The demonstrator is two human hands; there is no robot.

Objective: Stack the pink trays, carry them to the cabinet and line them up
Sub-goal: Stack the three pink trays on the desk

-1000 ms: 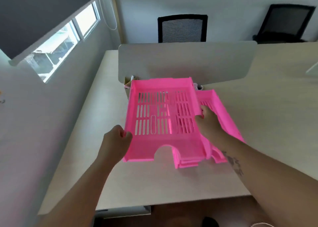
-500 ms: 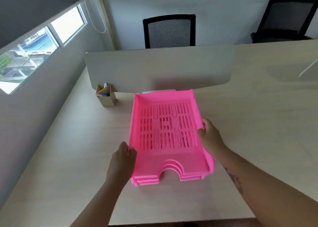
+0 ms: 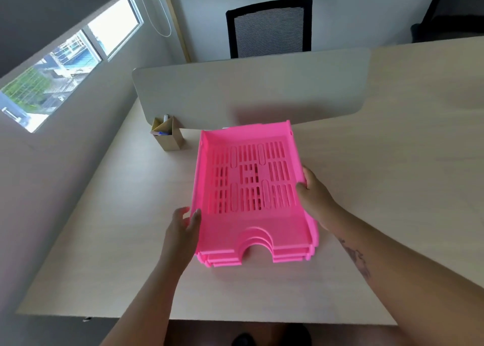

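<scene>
A stack of pink trays (image 3: 251, 222) with slotted bottoms lies nested on the pale desk (image 3: 392, 162), the arched cut-outs facing me. My right hand (image 3: 313, 199) grips the stack's right rim, thumb inside the top tray. My left hand (image 3: 184, 227) rests against the left side wall near the front, fingers spread, thumb up along the rim. The lower trays show only as offset front edges under the top one. No cabinet is in view.
A grey divider panel (image 3: 251, 91) stands right behind the trays. A small cardboard pen holder (image 3: 167, 134) sits at the left by the panel. A black mesh chair (image 3: 269, 27) is beyond the desk. A wall with a window (image 3: 70, 60) is on the left.
The top tray came down over the others and the stack is now nested and squared up. My left hand has loosened from a closed grip to spread fingers against the side.
</scene>
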